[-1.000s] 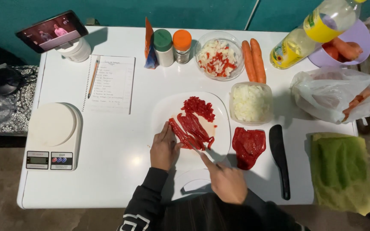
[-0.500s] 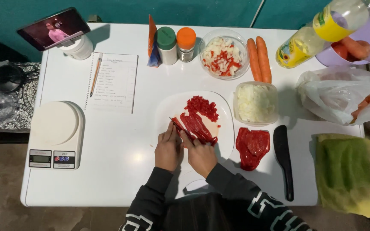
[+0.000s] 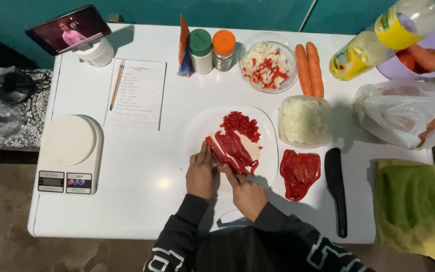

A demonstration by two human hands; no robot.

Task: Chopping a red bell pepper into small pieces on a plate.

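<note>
Two hands: together at lower centre of the frame, on the white oval cutting board [image 3: 202,128].
Left hand [image 3: 200,174]: fingers pressed flat on the long red pepper strips [image 3: 230,148].
Right hand [image 3: 247,194]: closed beside them; what it grips cannot be told.
Diced red pepper pile [image 3: 241,124]: upper part of board.

On the bench [image 3: 142,166], the cutting board [image 3: 197,128] sits at frame centre, with pepper strips [image 3: 230,148] on it and diced pieces [image 3: 240,123] above them. A tub of chopped onion [image 3: 304,121] lies right of the board, a pepper slab [image 3: 299,172] below the tub, and a knife sheath [image 3: 336,189] right of that. The scale [image 3: 69,151] sits at left, with the notepad [image 3: 137,93] to its upper right.
</note>
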